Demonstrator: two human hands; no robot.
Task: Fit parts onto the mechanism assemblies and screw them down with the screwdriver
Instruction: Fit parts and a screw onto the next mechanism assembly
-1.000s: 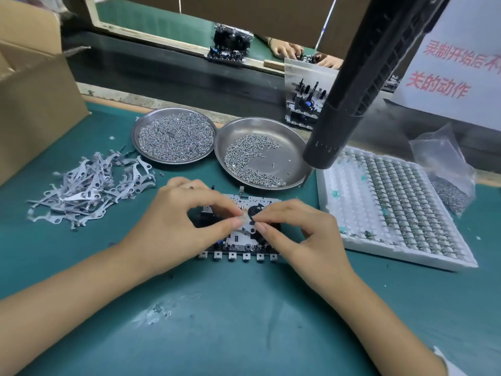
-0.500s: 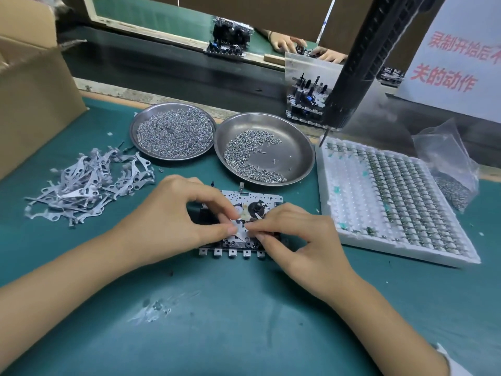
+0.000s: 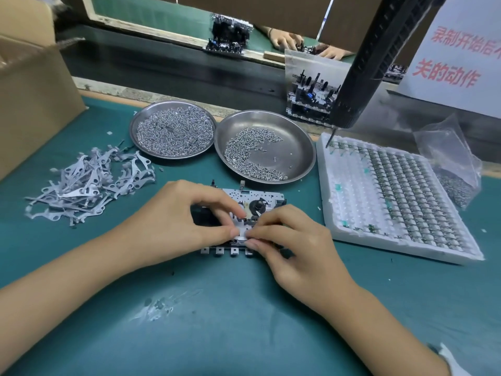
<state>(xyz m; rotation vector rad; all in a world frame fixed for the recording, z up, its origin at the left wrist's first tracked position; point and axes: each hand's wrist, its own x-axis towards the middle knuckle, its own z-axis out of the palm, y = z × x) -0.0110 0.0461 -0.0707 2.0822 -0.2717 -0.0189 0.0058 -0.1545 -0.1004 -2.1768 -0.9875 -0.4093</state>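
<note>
Between both pinches, small metal part (image 3: 241,234) over mechanism assembly (image 3: 252,202): left hand (image 3: 176,221), right hand (image 3: 292,240) fingertips clamp it. Likely light, thin, bendable; hold edges.

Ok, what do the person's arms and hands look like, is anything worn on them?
Both forearms are bare, and neither the left hand nor the right hand wears a glove; no rings are visible. Only a bit of white sleeve shows on the right arm.

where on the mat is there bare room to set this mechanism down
Bare green mat lies near the person, below both hands, and in the strip between the cardboard box and the metal lever pile. It is crowded behind: two screw dishes, the white tray.
</note>
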